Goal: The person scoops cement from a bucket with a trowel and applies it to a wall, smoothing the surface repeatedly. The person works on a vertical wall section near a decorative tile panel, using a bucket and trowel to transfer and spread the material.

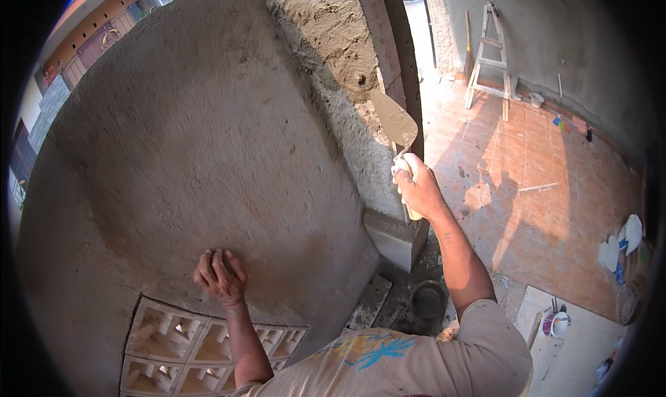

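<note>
My right hand is closed round the pale handle of a pointed trowel. The mortar-coated blade points up and to the left, against or just in front of the pillar's edge. Wet, rough mortar covers the upper part of this pillar face, with paler, coarse plaster below. My left hand holds nothing; its bent fingers are a little apart and rest on the grey plastered wall. Just below that hand sits a cream vent block panel set into the wall. A straight board runs along the pillar's right edge.
A dark round bucket stands at the pillar's foot, below a block-like ledge. On the tiled floor at right are a wooden stepladder, a loose stick and a white tub holding tools.
</note>
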Tool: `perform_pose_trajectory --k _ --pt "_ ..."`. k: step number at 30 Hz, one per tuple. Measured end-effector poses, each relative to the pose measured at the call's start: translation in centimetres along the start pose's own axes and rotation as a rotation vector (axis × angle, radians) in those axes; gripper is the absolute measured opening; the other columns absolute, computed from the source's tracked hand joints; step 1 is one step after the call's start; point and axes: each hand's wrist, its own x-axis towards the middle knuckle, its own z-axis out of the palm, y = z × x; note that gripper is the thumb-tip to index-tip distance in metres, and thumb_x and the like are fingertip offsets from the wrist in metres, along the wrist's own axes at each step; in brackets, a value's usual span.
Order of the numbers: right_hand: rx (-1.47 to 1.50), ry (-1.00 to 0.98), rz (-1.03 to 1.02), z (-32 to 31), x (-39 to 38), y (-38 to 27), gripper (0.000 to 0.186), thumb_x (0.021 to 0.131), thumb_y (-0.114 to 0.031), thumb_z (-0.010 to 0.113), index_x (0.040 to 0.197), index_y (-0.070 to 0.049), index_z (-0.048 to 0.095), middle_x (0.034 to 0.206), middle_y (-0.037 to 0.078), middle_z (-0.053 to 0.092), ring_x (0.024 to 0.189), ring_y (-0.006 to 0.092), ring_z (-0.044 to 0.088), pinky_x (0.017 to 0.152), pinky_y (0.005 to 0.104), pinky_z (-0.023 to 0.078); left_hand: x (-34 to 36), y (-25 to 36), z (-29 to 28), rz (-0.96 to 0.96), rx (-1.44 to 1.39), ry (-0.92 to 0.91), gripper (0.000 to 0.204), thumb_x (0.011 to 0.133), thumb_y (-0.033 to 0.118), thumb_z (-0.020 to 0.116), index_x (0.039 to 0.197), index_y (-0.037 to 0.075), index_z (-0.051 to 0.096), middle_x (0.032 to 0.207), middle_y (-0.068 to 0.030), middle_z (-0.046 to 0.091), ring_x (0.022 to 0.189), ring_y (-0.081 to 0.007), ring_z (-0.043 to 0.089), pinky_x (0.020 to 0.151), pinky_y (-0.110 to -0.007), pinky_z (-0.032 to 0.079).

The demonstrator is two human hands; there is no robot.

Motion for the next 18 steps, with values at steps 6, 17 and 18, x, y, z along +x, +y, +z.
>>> perform_pose_trajectory --k 6,17,18 --pt "0.143 -0.084 0.134 1.2 1.7 -4.5 0.031 0.103 -0.023 0.060 0.122 0.000 0.059 0.077 0.010 0.066 0.060 0.0189 0.066 0.055 0.0389 0.055 -0.6 -0.2 -0.3 -0.003 0.017 -0.032 0.019 0.096 0.020 0.074 0.112 0.009 0.072 0.127 -0.0100 0.064 0.120 -0.0265 0.054 0.103 -0.043 0.043" --pt "-0.244 -0.513 -0.027 1.1 -1.3 -2.4 0.038 0.099 -0.027 0.072 0.120 0.003 0.064 0.105 0.027 0.073 0.098 0.0429 0.071 0.086 0.0463 0.054 -2.1 -1.5 0.7 0.044 0.051 -0.005 0.020 0.097 0.024 0.073 0.113 0.012 0.070 0.126 -0.0074 0.064 0.119 -0.0235 0.056 0.101 -0.040 0.042" --pt "-0.249 -0.606 0.056 1.2 -2.9 -1.1 0.040 0.098 -0.029 0.073 0.120 0.003 0.065 0.107 0.027 0.073 0.099 0.0428 0.071 0.087 0.0462 0.054 -2.3 -1.6 0.8 0.030 0.069 0.002 0.020 0.097 0.024 0.074 0.112 0.011 0.070 0.125 -0.0080 0.063 0.118 -0.0237 0.056 0.100 -0.041 0.042"
